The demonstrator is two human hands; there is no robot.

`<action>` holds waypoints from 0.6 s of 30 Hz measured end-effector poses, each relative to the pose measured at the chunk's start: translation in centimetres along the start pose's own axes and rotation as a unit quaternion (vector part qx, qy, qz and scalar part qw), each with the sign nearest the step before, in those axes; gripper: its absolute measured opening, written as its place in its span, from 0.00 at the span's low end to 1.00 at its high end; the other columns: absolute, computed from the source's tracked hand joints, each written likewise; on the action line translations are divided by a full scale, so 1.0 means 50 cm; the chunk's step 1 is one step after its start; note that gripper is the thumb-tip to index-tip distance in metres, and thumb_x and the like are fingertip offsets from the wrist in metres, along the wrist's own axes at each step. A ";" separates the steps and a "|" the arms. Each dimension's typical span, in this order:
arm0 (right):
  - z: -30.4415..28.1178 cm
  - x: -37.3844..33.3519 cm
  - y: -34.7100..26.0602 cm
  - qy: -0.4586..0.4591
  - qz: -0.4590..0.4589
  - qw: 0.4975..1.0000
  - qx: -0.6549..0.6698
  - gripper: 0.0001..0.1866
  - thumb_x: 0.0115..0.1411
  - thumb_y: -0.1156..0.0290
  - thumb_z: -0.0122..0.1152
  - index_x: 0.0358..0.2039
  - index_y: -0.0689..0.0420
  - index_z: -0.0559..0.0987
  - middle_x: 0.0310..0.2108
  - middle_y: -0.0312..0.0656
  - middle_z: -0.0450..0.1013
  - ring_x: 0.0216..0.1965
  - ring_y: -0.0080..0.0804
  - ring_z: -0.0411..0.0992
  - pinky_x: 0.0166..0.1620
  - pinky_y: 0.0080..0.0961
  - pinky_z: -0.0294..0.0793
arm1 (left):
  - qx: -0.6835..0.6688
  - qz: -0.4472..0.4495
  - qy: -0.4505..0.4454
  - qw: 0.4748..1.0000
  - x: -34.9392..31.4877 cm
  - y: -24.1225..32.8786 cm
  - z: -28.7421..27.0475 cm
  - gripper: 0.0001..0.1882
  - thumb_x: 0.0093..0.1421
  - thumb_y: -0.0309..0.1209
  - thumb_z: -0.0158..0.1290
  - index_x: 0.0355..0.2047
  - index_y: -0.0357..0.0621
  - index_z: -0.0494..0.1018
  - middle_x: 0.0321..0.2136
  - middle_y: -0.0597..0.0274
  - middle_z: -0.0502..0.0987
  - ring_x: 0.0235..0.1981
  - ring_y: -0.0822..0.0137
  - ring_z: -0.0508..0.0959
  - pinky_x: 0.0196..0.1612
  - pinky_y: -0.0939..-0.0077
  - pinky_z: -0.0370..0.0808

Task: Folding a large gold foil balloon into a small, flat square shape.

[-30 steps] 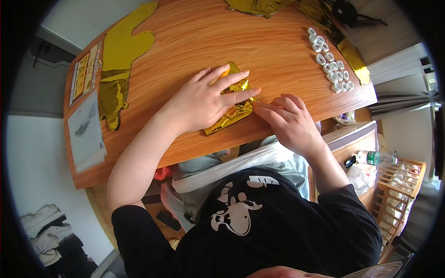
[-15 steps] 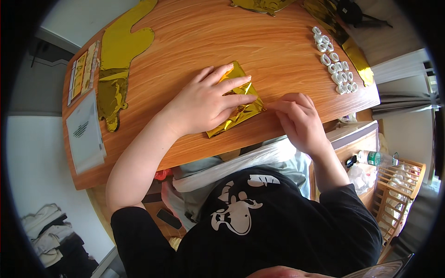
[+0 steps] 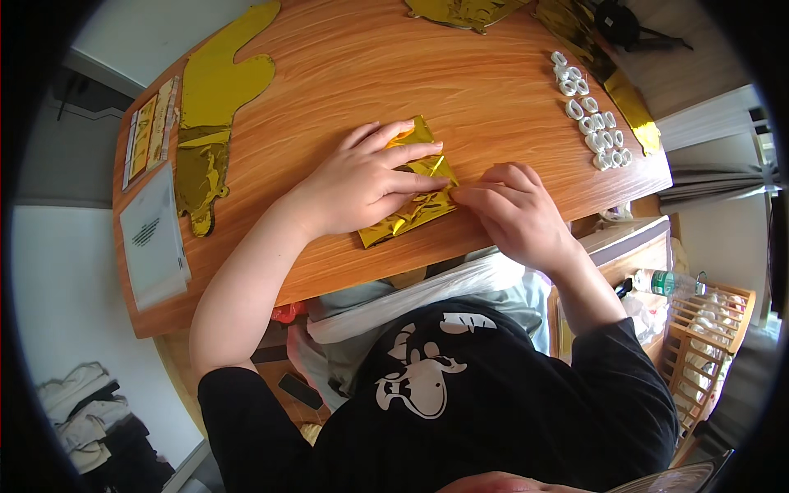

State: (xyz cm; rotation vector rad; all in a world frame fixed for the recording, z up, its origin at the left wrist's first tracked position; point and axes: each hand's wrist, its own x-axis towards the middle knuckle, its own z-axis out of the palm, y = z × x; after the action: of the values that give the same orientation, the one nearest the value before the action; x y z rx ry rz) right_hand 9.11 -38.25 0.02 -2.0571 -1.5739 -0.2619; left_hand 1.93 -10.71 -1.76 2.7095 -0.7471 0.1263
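Note:
A flat gold foil balloon [image 3: 411,215], folded into a creased packet, lies near the table's front edge. Across it my left hand [image 3: 362,185] rests flat, fingers spread and pressing the shiny foil down. The fingers of my right hand [image 3: 516,212] are pinched together at the packet's right corner. The bit of foil between those fingertips is mostly hidden.
An unfolded gold foil balloon [image 3: 215,94] lies at the left, beside a printed card [image 3: 148,135] and clear plastic sleeves [image 3: 154,238]. Several white ribbon-like rolls [image 3: 593,123] sit at the right. More gold foil [image 3: 629,111] lies along the right edge, near a black object [image 3: 618,23].
My right hand has moved a little left, closer to the packet, and its fingertips now meet the corner. The packet has shifted slightly left and nearer under my left hand.

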 end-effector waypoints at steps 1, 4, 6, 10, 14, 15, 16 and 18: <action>0.003 0.004 -0.001 -0.007 0.009 1.000 0.007 0.17 0.54 0.81 0.68 0.45 0.55 0.84 0.37 0.39 0.80 0.44 0.42 0.75 0.52 0.38 0.74 | -0.028 -0.002 -0.003 1.000 0.000 -0.003 -0.001 0.21 0.67 0.42 0.58 0.60 0.77 0.78 0.70 0.73 0.67 0.74 0.50 0.59 0.76 0.47 0.53; 0.009 0.005 0.002 -0.022 0.039 0.998 0.045 0.15 0.54 0.80 0.70 0.43 0.55 0.84 0.35 0.39 0.79 0.43 0.41 0.75 0.52 0.37 0.75 | -0.060 -0.003 -0.007 0.998 -0.002 -0.001 -0.006 0.19 0.65 0.40 0.60 0.56 0.77 0.81 0.69 0.73 0.70 0.73 0.51 0.60 0.75 0.46 0.53; 0.010 0.009 0.006 -0.032 0.060 0.995 0.077 0.14 0.54 0.80 0.70 0.42 0.55 0.84 0.35 0.40 0.79 0.43 0.41 0.76 0.51 0.36 0.75 | -0.066 -0.002 -0.009 0.998 -0.003 0.001 -0.012 0.18 0.64 0.39 0.61 0.55 0.76 0.83 0.68 0.73 0.71 0.73 0.52 0.60 0.75 0.45 0.54; 0.018 0.031 0.027 -0.031 0.042 0.991 0.123 0.12 0.53 0.78 0.73 0.39 0.55 0.84 0.35 0.39 0.79 0.42 0.40 0.76 0.50 0.36 0.76 | -0.085 0.016 -0.021 0.996 -0.004 -0.007 -0.023 0.17 0.62 0.37 0.63 0.51 0.74 0.85 0.66 0.71 0.73 0.71 0.53 0.64 0.75 0.41 0.54; 0.012 0.064 0.044 -0.039 -0.046 0.995 0.078 0.13 0.52 0.77 0.74 0.39 0.54 0.84 0.39 0.39 0.78 0.43 0.41 0.76 0.50 0.36 0.75 | -0.133 0.009 0.000 0.991 -0.012 -0.017 -0.023 0.21 0.59 0.38 0.66 0.54 0.65 0.83 0.64 0.67 0.75 0.69 0.54 0.69 0.75 0.42 0.55; 0.014 0.069 0.048 -0.040 -0.048 0.995 0.080 0.13 0.52 0.77 0.74 0.39 0.54 0.84 0.39 0.39 0.78 0.43 0.41 0.76 0.50 0.36 0.75 | -0.132 0.006 0.001 0.991 -0.013 -0.017 -0.021 0.21 0.59 0.38 0.66 0.54 0.65 0.83 0.64 0.67 0.75 0.69 0.54 0.69 0.75 0.42 0.55; 0.015 0.074 0.052 -0.035 -0.072 0.995 0.064 0.13 0.52 0.77 0.73 0.39 0.53 0.84 0.40 0.39 0.78 0.44 0.41 0.76 0.50 0.37 0.75 | -0.174 -0.026 0.020 0.984 -0.008 -0.012 -0.022 0.27 0.57 0.38 0.68 0.58 0.60 0.79 0.63 0.65 0.76 0.67 0.54 0.71 0.75 0.44 0.56; 0.015 0.082 0.059 -0.031 -0.097 0.994 0.050 0.13 0.51 0.77 0.73 0.39 0.53 0.84 0.41 0.39 0.77 0.44 0.41 0.76 0.50 0.37 0.75 | -0.216 -0.060 0.039 0.974 -0.003 -0.008 -0.026 0.32 0.56 0.38 0.69 0.62 0.56 0.75 0.62 0.63 0.77 0.65 0.54 0.73 0.75 0.46 0.56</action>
State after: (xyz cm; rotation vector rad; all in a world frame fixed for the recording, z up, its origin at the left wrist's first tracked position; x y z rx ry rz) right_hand 12.99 -34.94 0.42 -1.8555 -1.7901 -0.1859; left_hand 2.00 -9.89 -0.68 2.3118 -0.5149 0.0367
